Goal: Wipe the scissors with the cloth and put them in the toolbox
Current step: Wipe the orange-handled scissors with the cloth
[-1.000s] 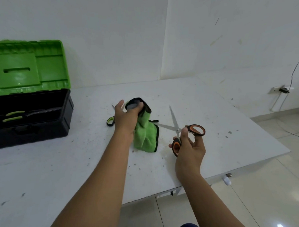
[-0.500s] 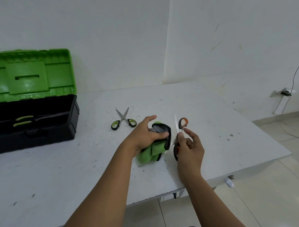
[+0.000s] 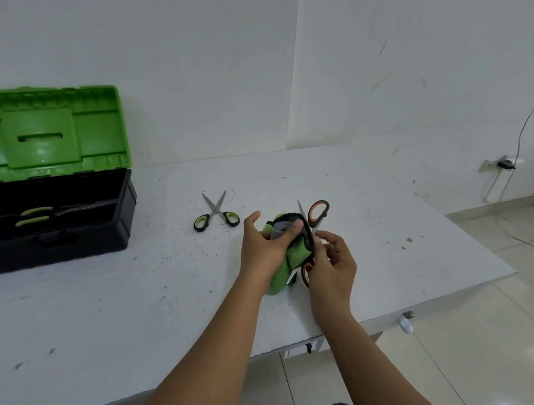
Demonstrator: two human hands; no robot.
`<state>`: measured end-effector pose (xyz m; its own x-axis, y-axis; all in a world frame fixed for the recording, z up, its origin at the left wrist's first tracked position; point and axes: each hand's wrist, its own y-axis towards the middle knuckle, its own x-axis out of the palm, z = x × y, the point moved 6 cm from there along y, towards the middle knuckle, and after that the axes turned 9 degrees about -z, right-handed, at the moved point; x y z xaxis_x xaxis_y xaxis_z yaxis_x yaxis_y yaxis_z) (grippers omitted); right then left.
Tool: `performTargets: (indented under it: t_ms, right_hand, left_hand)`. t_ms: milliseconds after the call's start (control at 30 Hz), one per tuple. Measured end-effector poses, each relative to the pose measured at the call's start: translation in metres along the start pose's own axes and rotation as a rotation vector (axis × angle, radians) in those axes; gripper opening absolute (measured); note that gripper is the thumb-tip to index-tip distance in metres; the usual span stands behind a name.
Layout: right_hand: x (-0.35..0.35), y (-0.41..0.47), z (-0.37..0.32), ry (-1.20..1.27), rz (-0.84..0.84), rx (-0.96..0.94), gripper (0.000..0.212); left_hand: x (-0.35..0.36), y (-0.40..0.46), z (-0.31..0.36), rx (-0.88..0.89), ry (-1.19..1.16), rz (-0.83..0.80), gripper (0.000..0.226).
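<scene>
My left hand (image 3: 263, 248) grips a green cloth with black trim (image 3: 288, 256) and presses it against the blade of the orange-handled scissors (image 3: 318, 210). My right hand (image 3: 332, 266) holds those scissors by the lower handle, blades open and pointing up, above the white table. A second pair of scissors with green-black handles (image 3: 216, 212) lies open on the table further back. The black toolbox (image 3: 123, 208) with its green lid raised stands at the far left.
A green-handled tool (image 3: 35, 216) lies inside the toolbox. The white table (image 3: 383, 228) is speckled with dark crumbs; its front edge and right corner drop to a tiled floor. A wall socket with a cable (image 3: 505, 164) is at the right.
My left hand carried the cloth from the table's middle over to the scissors and closed it round a blade. My right hand turned the scissors upright, blades pointing up.
</scene>
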<state>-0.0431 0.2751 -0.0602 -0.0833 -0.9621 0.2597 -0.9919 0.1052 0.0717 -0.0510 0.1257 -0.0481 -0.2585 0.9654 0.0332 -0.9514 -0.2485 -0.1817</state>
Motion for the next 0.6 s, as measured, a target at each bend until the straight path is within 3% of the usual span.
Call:
performTargets:
  t_ms: [100, 267, 367, 600]
  right_hand:
    - [0.001, 0.0, 0.001, -0.031, 0.008, -0.021, 0.01]
    - [0.002, 0.002, 0.002, -0.104, -0.003, -0.065, 0.012]
    - [0.001, 0.001, 0.0, -0.137, 0.029, -0.092, 0.015]
    - [-0.006, 0.001, 0.003, -0.079, 0.098, -0.063, 0.013]
  left_hand:
    - [-0.002, -0.004, 0.001, 0.034, 0.052, 0.068, 0.091]
    - [0.011, -0.002, -0.002, -0.037, 0.066, -0.152, 0.099]
    - [0.012, -0.003, 0.0, -0.006, 0.017, -0.194, 0.103]
    - [0.01, -0.002, -0.011, -0.003, -0.364, -0.094, 0.072]
